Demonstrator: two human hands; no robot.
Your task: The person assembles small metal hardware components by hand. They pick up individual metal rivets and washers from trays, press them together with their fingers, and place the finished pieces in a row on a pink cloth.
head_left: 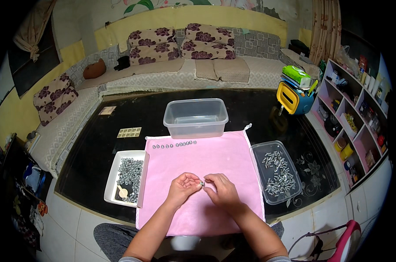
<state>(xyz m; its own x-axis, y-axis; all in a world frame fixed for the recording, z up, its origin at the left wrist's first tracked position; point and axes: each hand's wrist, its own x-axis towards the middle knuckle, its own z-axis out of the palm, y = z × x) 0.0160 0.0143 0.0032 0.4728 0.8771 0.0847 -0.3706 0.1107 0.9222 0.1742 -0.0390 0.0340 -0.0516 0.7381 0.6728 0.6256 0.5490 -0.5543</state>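
Observation:
My left hand [185, 187] pinches a small shiny metal fastener [202, 184] between thumb and fingertips, above the pink cloth [163, 214]. My right hand [223, 190] meets it from the other side, its curled fingers and thumb at the same piece. Fingertips partly cover the fastener, so whether it is a bolt, a nut or both joined cannot be made out. Along the cloth's far left part stands a row of several small metal fasteners [171, 146]. A white tray [110, 187] of metal nuts [130, 171] lies left; a clear tray [272, 201] of bolts [278, 174] lies right.
A clear plastic tub [195, 130] stands beyond the cloth on the black table [88, 148]. A beige spoon-like piece [122, 191] lies in the white tray. Farther off are a yellow-and-blue container [289, 98], a sofa [158, 81] and a pink-and-white shelf [346, 113].

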